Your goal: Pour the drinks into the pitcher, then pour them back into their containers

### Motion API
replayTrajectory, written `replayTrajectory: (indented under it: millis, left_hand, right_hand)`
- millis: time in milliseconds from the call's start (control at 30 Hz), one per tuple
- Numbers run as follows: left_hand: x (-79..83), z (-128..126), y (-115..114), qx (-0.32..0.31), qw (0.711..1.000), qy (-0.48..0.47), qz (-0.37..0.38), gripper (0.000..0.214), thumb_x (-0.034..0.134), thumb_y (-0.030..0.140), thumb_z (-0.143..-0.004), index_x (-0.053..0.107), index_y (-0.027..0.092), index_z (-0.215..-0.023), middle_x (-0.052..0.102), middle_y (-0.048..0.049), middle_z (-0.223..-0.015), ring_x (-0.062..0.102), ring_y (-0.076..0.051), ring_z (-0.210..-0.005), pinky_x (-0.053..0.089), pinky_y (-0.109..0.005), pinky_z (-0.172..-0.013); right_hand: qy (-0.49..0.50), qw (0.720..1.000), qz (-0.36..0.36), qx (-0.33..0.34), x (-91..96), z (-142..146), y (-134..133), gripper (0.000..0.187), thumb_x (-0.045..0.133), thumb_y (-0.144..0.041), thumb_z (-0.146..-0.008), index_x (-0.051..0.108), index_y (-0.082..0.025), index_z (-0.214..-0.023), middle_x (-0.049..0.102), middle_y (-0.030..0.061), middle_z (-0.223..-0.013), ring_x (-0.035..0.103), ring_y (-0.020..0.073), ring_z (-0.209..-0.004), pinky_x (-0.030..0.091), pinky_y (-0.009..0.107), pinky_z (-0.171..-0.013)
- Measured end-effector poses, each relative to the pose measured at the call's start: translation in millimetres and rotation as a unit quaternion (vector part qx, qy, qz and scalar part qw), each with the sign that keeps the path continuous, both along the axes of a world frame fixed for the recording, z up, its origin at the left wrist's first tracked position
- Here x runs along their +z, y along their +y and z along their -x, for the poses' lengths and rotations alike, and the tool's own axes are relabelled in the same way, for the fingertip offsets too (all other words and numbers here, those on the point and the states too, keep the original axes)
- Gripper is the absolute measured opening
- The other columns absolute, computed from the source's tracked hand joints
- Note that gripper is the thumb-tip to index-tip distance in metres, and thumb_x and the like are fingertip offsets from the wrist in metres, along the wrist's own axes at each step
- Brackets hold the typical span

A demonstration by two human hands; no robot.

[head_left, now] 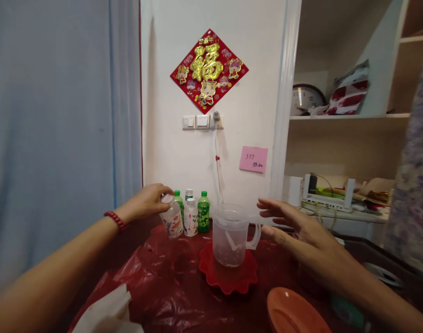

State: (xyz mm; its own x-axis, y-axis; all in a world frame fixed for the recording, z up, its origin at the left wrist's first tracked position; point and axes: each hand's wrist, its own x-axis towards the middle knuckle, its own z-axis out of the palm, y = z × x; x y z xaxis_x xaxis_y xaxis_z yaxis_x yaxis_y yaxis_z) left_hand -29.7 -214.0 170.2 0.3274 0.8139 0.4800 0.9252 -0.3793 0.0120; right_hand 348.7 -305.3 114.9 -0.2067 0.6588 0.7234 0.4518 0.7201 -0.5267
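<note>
My left hand [152, 200], with a red bead bracelet at its wrist, is closed on the cap end of a white patterned bottle [172, 223]. The bottle leans slightly to the left, and my fingertips are partly hidden behind its top. My right hand [300, 236] hangs in the air with fingers apart, holding nothing, just right of the handle of a clear plastic pitcher [228, 243]. That pitcher stands on a red wavy-edged plate [228, 284]. Beside the held bottle are a smaller white bottle [190, 219] and a green bottle [203, 212], with others partly hidden behind.
Shiny dark red plastic covers the table [156, 286]. An orange oval dish [295, 312] lies at the front right, white paper [107, 312] at the front left. A white power cord [217, 171] runs down the wall behind the pitcher. A white router [324, 201] sits on the right.
</note>
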Motion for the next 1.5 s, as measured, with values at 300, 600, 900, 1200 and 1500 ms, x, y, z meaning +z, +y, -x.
replayTrajectory:
  millis: [300,600,900,1200,1500]
  left_hand:
    - [-57.1,11,92,0.047,0.998,0.026,0.036,0.048,0.058,0.03,-0.068,0.075,0.016,-0.111,0.075,-0.0151,-0.106,0.069,-0.032,-0.098,0.05,-0.034,-0.084]
    - [-78.6,26,133,0.045,0.998,0.003,0.038,0.05,0.051,0.039,-0.077,0.066,0.017,-0.119,0.071,-0.0113,-0.123,0.063,-0.035,-0.116,0.046,-0.038,-0.099]
    - [-81.0,25,128,0.005,0.997,-0.067,-0.023,0.049,0.051,0.046,-0.083,0.054,0.023,-0.126,0.062,-0.0066,-0.137,0.053,-0.032,-0.128,0.041,-0.039,-0.108]
    - [-58.3,-76,30,-0.112,0.958,-0.254,-0.068,0.045,0.057,0.059,-0.087,0.063,0.025,-0.116,0.066,-0.0045,-0.121,0.067,-0.026,-0.098,0.056,-0.036,-0.079]
    - [-86.5,-163,-47,-0.286,0.93,-0.216,0.081,0.046,0.065,0.044,-0.088,0.058,0.032,-0.132,0.061,-0.0056,-0.138,0.057,-0.029,-0.126,0.048,-0.046,-0.107]
  right_hand:
    - [0.043,0.988,0.1,-0.105,-8.3,-61,-20,0.06,0.065,-0.065,-0.086,0.059,-0.029,-0.133,0.06,0.0104,-0.132,0.06,0.0326,-0.115,0.053,0.047,-0.094]
    - [-0.081,0.955,0.113,-0.262,-46.3,-135,24,0.06,0.049,-0.062,-0.089,0.061,-0.018,-0.128,0.064,0.0115,-0.124,0.062,0.0298,-0.111,0.052,0.04,-0.091]
    - [-0.263,0.869,0.212,-0.362,-86.0,-142,57,0.047,0.07,-0.039,-0.08,0.064,-0.02,-0.123,0.065,0.0135,-0.121,0.058,0.0375,-0.113,0.044,0.05,-0.092]
    - [-0.335,0.819,0.241,-0.399,-94.0,-117,67,0.047,0.077,-0.044,-0.084,0.062,-0.017,-0.119,0.065,0.0112,-0.112,0.059,0.0305,-0.107,0.043,0.047,-0.094]
    - [-0.25,0.89,0.174,-0.339,-32.6,-96,26,0.049,0.073,-0.041,-0.079,0.061,-0.021,-0.122,0.067,0.0076,-0.114,0.063,0.0281,-0.099,0.044,0.033,-0.081]
